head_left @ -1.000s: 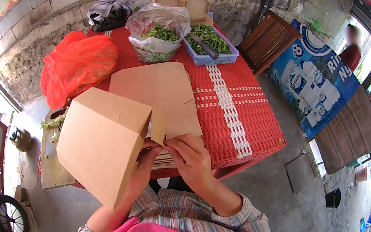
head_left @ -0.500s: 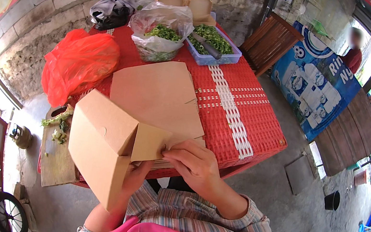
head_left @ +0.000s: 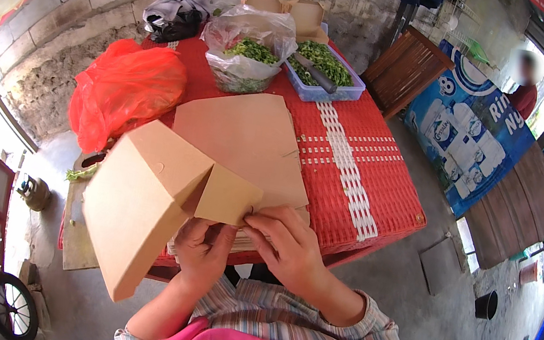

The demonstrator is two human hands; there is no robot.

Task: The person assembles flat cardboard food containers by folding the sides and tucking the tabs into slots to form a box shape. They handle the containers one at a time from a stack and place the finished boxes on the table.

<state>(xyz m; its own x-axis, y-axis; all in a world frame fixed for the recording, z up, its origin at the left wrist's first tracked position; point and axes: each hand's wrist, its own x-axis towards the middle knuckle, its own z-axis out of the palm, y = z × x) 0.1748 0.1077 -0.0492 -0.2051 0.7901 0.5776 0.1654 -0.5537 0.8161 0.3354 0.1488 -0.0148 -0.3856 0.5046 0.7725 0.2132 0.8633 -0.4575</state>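
A brown cardboard box [head_left: 141,210] is tilted in the air in front of me, near the front edge of the red table [head_left: 370,178]. My left hand [head_left: 201,255] grips it from underneath. My right hand [head_left: 285,247] pinches the edge of the box's side flap [head_left: 228,197]. Just behind the box, a stack of flat brown cardboard blanks [head_left: 249,134] lies on the table.
A red plastic bag [head_left: 124,93] sits at the table's left. At the back are a clear bag of greens [head_left: 247,59], a blue tray of greens [head_left: 323,71], a dark bag [head_left: 176,12] and open cardboard boxes [head_left: 290,13]. A person [head_left: 527,86] stands far right beside a blue banner [head_left: 477,131].
The box has turned and tilted up between my hands, and its side flap has been folded out. My right hand has moved onto that flap's edge.
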